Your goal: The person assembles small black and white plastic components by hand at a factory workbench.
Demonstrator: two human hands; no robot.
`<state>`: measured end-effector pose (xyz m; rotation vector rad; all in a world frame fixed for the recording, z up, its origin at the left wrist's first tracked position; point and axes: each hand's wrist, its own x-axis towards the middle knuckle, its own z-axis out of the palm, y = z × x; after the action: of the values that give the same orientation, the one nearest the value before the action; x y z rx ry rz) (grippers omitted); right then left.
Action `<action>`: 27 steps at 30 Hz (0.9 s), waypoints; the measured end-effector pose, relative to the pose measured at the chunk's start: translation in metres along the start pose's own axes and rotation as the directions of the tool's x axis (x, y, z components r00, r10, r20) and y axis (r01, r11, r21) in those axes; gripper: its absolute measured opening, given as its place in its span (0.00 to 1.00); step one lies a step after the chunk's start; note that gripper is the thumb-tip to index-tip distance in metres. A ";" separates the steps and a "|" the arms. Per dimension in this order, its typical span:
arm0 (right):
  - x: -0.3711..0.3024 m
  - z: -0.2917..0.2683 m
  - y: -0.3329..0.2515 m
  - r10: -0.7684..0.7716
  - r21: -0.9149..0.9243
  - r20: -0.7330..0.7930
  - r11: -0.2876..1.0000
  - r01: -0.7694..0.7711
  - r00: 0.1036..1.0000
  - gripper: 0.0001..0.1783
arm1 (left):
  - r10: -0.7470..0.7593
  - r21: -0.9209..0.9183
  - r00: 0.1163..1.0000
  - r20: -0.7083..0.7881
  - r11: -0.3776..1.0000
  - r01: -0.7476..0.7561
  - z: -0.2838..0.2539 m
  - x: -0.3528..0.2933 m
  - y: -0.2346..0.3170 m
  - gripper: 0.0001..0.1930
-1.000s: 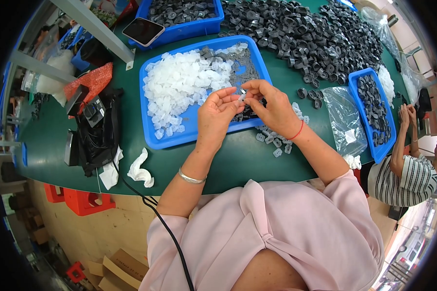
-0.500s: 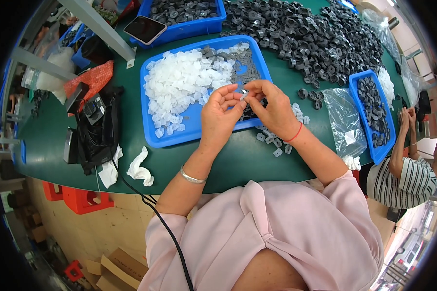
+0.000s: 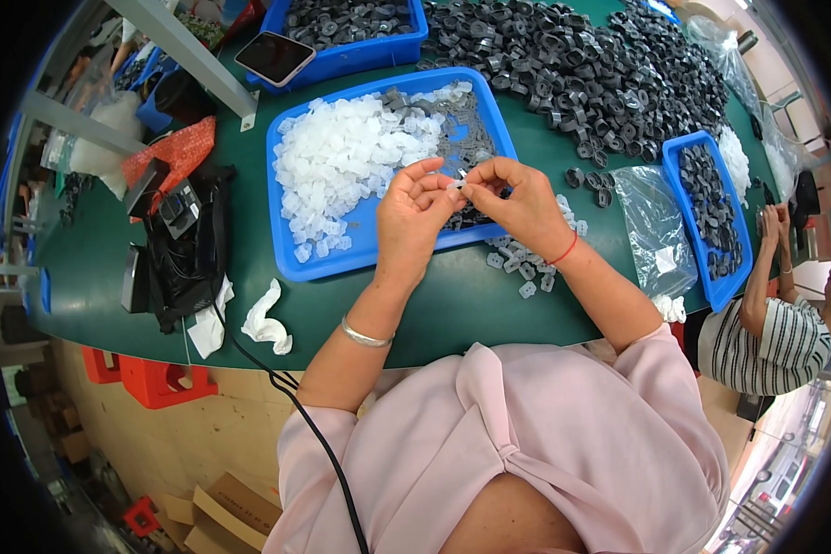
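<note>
My left hand [image 3: 414,214] and my right hand [image 3: 519,205] meet over the near right part of a blue tray [image 3: 319,270]. Between the fingertips of both hands is a small whitish plastic piece [image 3: 457,185]; its exact shape is mostly covered. Both hands are closed in a pinch on it. In the tray lies a heap of translucent white plastic pieces [image 3: 342,148], with small dark grey parts [image 3: 466,129] on its right side. Several clear assembled-looking pieces [image 3: 526,268] lie on the green table beside the tray, below my right hand.
A large pile of black plastic rings [image 3: 582,74] covers the far right. Another blue tray [image 3: 718,294] of black parts and a clear plastic bag [image 3: 656,231] lie right. A phone [image 3: 275,57] rests on a far blue bin [image 3: 379,51]. Left are black devices [image 3: 180,212]. A co-worker [image 3: 766,342] sits right.
Both hands have lowered slightly, and the fingertips have drawn together around the small whitish piece. The trays and heaps look unchanged.
</note>
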<state>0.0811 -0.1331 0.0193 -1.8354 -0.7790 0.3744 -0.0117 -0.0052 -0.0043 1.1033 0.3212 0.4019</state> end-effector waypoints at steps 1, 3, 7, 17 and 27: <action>0.000 0.000 0.001 0.001 0.000 0.000 1.000 -0.001 1.000 0.07 | -0.001 0.000 1.000 0.000 1.000 0.001 0.001 -0.001 0.001 0.20; 0.001 0.002 0.006 0.010 0.061 -0.006 0.998 -0.009 1.000 0.08 | -0.003 0.031 1.000 0.003 1.000 0.003 0.004 -0.003 0.002 0.19; -0.001 0.007 0.009 0.031 0.131 0.002 0.991 -0.031 1.000 0.08 | 0.054 0.118 0.998 -0.026 0.992 -0.051 0.006 -0.005 -0.003 0.18; 0.007 -0.009 0.003 -0.062 0.044 0.013 0.997 0.062 0.998 0.09 | -0.169 -0.092 0.986 0.009 0.981 0.169 -0.002 0.001 -0.004 0.11; 0.063 -0.033 0.034 -0.388 -0.466 0.151 0.783 0.412 0.909 0.06 | -0.089 -0.116 0.982 -0.166 0.991 0.070 -0.018 0.011 0.014 0.10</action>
<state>0.1580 -0.1219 0.0078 -2.0537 -1.3655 -0.0737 -0.0125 0.0198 0.0002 0.9470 0.4878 0.4391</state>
